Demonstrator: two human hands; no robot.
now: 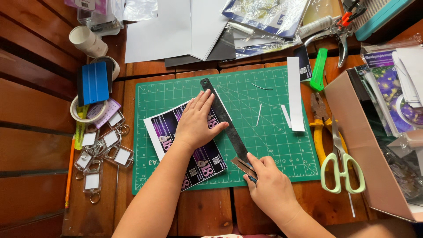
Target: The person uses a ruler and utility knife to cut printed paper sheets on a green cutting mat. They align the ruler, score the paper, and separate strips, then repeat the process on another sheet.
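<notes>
Left hand (197, 123): flat, fingers spread, pressing long dark metal ruler (224, 121) onto purple printed sheet (187, 145) on green cutting mat (269, 132). Right hand (266, 183): pinching small craft knife (243, 167) at ruler's near end. Risk: ruler slip gives crooked cut; blade riding over edge nicks fingertips (222, 125).

Bare cutting mat (269, 94) right of the ruler (224, 121); pliers (318, 125) and scissors (341, 163) crowd its edge.

Cutter (246, 169) mostly hidden in right hand (269, 187), printed sheet (187, 147) partly under left hand (198, 121), box (374, 154) cut off rt.

One ruler (222, 115), one scissors (341, 165), one pliers (318, 121)
</notes>
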